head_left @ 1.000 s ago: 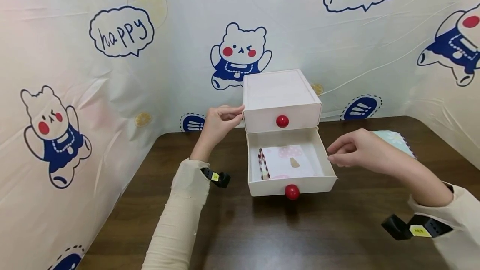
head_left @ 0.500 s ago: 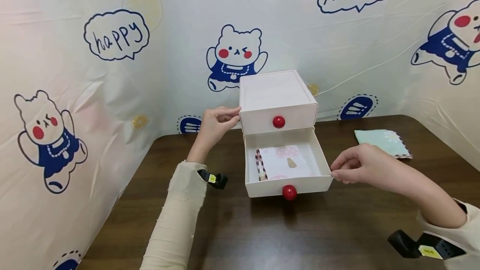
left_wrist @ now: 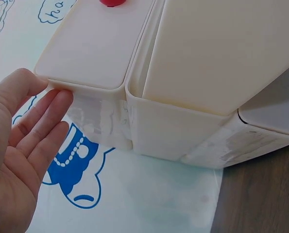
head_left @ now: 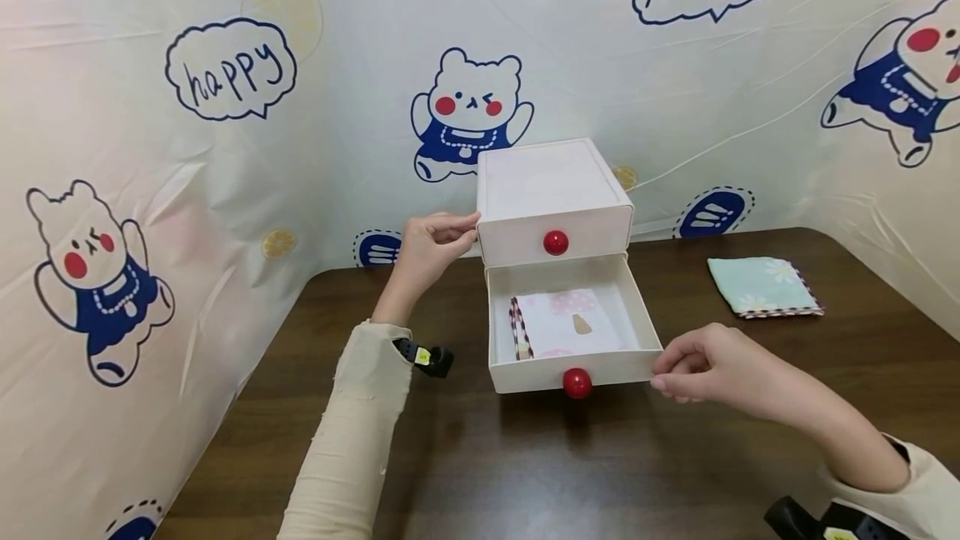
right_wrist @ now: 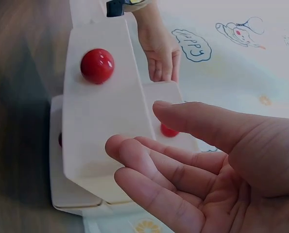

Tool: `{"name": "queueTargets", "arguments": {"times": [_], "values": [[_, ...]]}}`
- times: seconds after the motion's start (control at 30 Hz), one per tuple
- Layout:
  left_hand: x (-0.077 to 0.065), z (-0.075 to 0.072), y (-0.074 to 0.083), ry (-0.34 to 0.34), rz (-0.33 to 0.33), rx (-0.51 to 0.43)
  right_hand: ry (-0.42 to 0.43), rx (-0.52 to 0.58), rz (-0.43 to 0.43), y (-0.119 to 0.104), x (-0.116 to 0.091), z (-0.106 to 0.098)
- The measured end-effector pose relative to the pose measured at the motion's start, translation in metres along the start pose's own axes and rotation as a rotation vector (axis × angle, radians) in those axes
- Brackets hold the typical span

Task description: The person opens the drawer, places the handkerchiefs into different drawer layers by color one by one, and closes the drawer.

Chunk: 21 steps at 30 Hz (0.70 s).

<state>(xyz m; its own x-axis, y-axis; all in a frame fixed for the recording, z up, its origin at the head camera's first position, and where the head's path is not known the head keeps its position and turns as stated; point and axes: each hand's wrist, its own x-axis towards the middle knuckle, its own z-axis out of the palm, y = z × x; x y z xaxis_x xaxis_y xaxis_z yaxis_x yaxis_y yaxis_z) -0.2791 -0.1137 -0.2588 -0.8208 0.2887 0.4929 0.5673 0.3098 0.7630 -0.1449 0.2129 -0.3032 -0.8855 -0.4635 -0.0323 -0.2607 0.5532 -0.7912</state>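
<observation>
A small white drawer cabinet stands at the back of the table, its lower visible drawer pulled out by a red knob's side of the front. Inside lies a folded white cloth with pink patches and a checked edge. My left hand touches the cabinet's upper left front corner, thumb and straight fingertips at the edge in the left wrist view. Beside the drawer's right front corner is my right hand, fingers loosely bent; in the right wrist view nothing lies between thumb and fingers.
A folded mint cloth with a checked border rests on the dark wooden table at the right. Below the pulled drawer, another drawer shows in the right wrist view. A printed curtain hangs behind.
My right hand has moved down and toward me along the drawer's right side to its front corner, uncovering the mint cloth. The left hand stays at the cabinet corner.
</observation>
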Motion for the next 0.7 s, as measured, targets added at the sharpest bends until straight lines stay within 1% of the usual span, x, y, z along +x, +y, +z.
{"name": "queueTargets", "arguments": {"times": [0.27,0.4,0.53,0.7], "values": [[0.000,0.000,0.002,0.000,0.005,0.000,-0.040,0.066,-0.002,0.003,0.007,0.014],[0.000,0.001,0.003,0.007,0.003,0.007,-0.049,0.079,-0.019,0.003,0.010,0.019],[0.001,0.001,0.001,0.009,0.009,0.009,-0.054,0.086,-0.031,0.002,0.013,0.023],[0.007,0.002,-0.021,0.011,0.006,-0.008,-0.062,0.111,-0.030,0.002,0.017,0.029]]}}
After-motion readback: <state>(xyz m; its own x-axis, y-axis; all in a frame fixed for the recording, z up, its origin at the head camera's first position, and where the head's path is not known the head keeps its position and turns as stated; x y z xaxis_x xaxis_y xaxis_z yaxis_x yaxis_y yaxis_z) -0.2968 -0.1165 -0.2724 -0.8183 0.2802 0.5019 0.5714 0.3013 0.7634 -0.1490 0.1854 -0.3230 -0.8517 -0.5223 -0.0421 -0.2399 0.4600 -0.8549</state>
